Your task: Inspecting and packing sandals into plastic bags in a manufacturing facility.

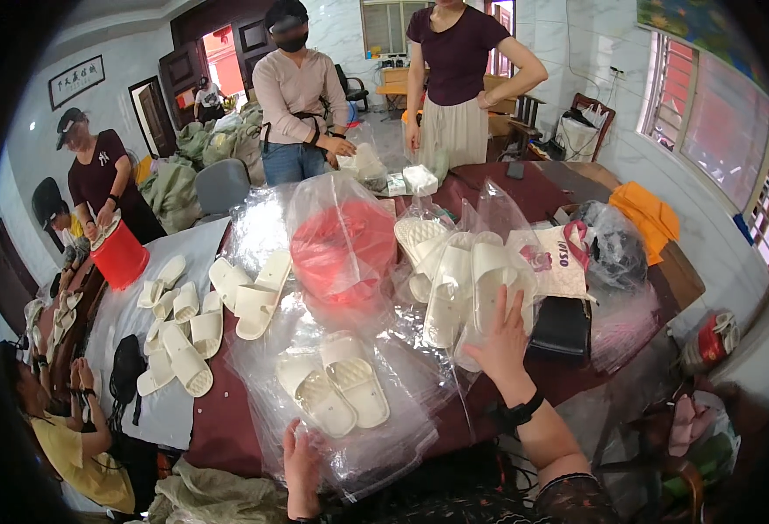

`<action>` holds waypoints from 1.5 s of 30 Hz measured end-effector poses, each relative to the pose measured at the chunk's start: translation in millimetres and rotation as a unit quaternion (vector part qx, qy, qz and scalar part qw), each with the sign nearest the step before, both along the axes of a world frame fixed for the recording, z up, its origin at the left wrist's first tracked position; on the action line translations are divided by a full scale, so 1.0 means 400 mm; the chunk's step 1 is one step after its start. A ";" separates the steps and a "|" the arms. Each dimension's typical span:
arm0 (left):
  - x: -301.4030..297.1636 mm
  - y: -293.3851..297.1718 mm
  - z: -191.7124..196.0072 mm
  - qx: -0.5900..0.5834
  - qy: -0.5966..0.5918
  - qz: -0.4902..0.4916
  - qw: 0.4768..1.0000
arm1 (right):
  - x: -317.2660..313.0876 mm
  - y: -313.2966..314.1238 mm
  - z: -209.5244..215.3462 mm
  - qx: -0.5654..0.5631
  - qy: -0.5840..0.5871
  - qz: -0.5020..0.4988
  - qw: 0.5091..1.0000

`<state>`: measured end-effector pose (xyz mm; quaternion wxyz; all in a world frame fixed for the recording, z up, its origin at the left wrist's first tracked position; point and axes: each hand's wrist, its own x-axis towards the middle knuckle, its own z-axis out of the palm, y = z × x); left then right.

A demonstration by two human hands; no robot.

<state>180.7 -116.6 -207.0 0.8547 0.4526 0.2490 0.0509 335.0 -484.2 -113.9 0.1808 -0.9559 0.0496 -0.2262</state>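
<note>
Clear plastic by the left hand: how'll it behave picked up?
Likely floppy: the clear plastic looks thin and wrinkled. Probably slippery, given its glossy glare. Might shift the front cream slippers, which lie on or inside it; can't tell which.

At lower centre we see glossy, crinkled clear plastic sheets (pixel 402 454) and quilt-textured, rubbery-looking cream slippers (pixel 356 382); right of centre, a smooth black leather-look bag (pixel 562 329); at left, a smooth red plastic bucket (pixel 121 255); lower left, rough, creased cloth (pixel 214 499)
</note>
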 end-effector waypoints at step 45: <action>-0.056 -0.072 -0.026 0.003 -0.019 0.019 1.000 | 0.214 0.299 0.044 0.132 -0.164 0.388 0.897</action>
